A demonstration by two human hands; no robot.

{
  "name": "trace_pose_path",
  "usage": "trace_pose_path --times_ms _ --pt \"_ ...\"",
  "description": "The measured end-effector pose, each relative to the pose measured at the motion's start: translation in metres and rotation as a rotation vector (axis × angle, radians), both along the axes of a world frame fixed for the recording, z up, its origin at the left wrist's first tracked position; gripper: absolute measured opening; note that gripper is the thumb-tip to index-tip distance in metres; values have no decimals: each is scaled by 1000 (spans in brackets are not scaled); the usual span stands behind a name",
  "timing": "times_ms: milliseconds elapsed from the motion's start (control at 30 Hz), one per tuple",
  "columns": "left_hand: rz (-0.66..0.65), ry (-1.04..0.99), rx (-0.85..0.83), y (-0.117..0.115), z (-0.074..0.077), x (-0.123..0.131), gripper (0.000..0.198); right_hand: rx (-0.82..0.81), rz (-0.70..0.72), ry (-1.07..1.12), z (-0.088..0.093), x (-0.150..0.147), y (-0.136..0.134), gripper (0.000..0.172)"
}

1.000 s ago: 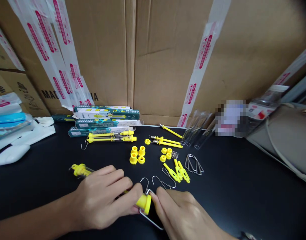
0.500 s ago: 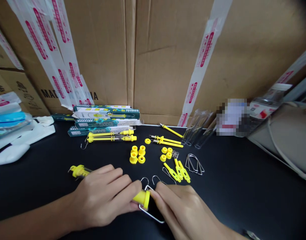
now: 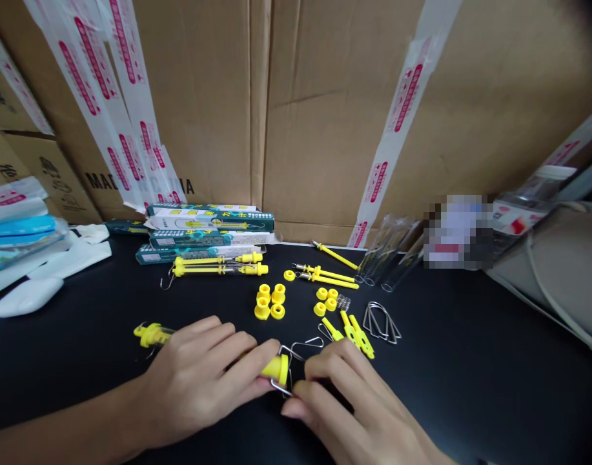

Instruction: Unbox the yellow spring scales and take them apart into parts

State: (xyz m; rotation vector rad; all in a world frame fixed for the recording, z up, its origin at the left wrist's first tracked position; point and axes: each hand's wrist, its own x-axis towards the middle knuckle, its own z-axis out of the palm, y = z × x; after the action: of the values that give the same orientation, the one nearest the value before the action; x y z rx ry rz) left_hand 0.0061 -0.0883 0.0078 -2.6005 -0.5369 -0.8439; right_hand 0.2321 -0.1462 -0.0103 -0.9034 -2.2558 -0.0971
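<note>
My left hand (image 3: 213, 381) is wrapped round a spring scale (image 3: 153, 334), a clear tube with yellow ends that lies across the front of the table. Its far yellow end and hook stick out on the left. Its yellow cap (image 3: 278, 368) shows past my fingers on the right. A bent metal wire loop (image 3: 282, 389) sits at this cap. My right hand (image 3: 347, 397) has its fingers closed on the wire loop, partly hiding it. Just behind my hands lie metal wire hooks (image 3: 309, 344) and several yellow slotted pieces (image 3: 361, 336).
Yellow caps (image 3: 277, 294), small yellow plugs (image 3: 331, 294), springs (image 3: 343, 302) and wire loops (image 3: 381, 321) lie mid-table. Assembled spring scales (image 3: 218, 268) lie before stacked boxes (image 3: 203, 239). Clear tubes (image 3: 392, 265) lean near a bottle (image 3: 528, 200). A large carton (image 3: 315, 129) stands behind.
My right hand has shifted its fingers on the wire loop, with the thumb now lower. The loop has turned against the cap. The view has shifted slightly.
</note>
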Motion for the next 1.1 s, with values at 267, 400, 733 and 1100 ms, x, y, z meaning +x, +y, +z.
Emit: trace_pose_path --times_ms 267,400,733,1100 --pt "27 -35 -20 -1 -10 -2 22 32 29 31 -3 -2 3 29" --pt "20 -60 -13 -2 -8 -2 15 141 -16 -120 1 -2 -2 31" --pt "14 -57 -40 -1 -6 3 23 228 -127 -262 -2 -11 -5 25" --pt "20 -69 -20 -1 -13 3 20 168 -56 -294 2 -11 2 42"
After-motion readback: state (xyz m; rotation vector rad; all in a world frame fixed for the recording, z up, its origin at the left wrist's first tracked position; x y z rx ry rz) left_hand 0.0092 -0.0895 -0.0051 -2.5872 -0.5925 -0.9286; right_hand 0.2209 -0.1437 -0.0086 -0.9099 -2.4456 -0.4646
